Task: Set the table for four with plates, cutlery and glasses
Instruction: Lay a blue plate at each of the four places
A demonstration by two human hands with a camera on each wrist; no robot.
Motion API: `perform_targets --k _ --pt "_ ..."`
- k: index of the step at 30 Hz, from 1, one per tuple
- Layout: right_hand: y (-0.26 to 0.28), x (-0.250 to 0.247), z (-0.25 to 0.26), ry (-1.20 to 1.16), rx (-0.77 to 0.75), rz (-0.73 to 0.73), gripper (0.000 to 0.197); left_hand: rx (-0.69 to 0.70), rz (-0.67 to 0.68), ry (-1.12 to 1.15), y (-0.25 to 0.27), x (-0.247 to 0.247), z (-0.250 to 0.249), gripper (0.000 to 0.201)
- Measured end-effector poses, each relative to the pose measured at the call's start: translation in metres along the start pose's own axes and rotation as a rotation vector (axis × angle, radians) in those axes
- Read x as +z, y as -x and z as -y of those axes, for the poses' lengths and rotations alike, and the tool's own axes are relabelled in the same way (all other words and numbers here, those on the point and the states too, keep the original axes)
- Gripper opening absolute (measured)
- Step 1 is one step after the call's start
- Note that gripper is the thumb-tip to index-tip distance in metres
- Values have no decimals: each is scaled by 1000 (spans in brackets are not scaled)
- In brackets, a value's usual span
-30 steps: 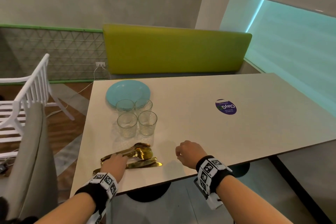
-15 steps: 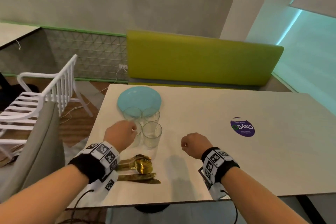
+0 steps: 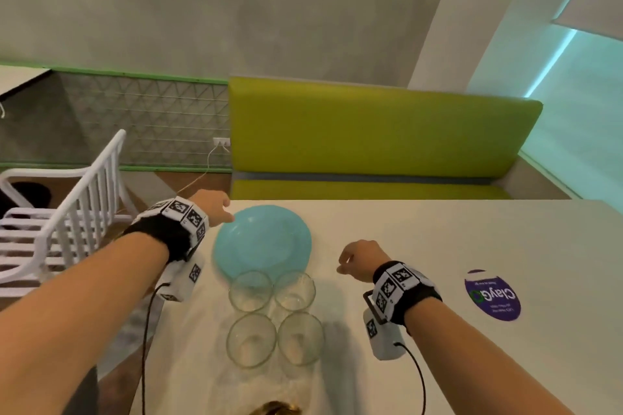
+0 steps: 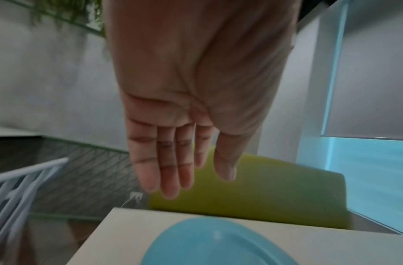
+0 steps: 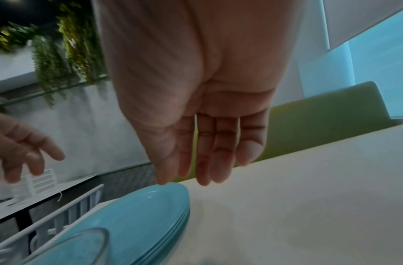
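Both hands' grips wide, left hand (image 3: 213, 204) and right hand (image 3: 359, 259) flank stacked blue plates (image 3: 263, 241); 4 glasses (image 3: 274, 317) look empty.

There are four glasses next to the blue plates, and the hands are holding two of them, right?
Not quite. There are four glasses beside the blue plates, but nobody holds them. The left hand and right hand are both open and empty, as each wrist view shows. In the head view the hands are up by the plates, either side.
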State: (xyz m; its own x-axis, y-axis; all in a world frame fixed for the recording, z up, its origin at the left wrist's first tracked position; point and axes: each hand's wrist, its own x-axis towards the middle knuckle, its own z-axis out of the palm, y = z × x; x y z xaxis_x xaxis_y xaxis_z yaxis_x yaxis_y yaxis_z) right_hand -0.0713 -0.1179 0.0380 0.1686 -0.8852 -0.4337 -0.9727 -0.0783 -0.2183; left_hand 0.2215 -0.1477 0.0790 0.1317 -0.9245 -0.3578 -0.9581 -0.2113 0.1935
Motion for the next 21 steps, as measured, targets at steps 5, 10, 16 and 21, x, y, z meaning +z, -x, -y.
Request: perform_targets --k 5,10,16,21 --pt "-59 14 9 -111 106 88 42 -124 134 111 -61 45 28 60" --pt "-109 40 11 -302 204 153 56 -179 220 200 -97 84 52 72" --pt "-133 55 20 -455 151 265 63 -228 358 616 -125 111 71 43" --pt "-139 64 22 -537 106 230 54 -203 360 735 -127 118 75 47"
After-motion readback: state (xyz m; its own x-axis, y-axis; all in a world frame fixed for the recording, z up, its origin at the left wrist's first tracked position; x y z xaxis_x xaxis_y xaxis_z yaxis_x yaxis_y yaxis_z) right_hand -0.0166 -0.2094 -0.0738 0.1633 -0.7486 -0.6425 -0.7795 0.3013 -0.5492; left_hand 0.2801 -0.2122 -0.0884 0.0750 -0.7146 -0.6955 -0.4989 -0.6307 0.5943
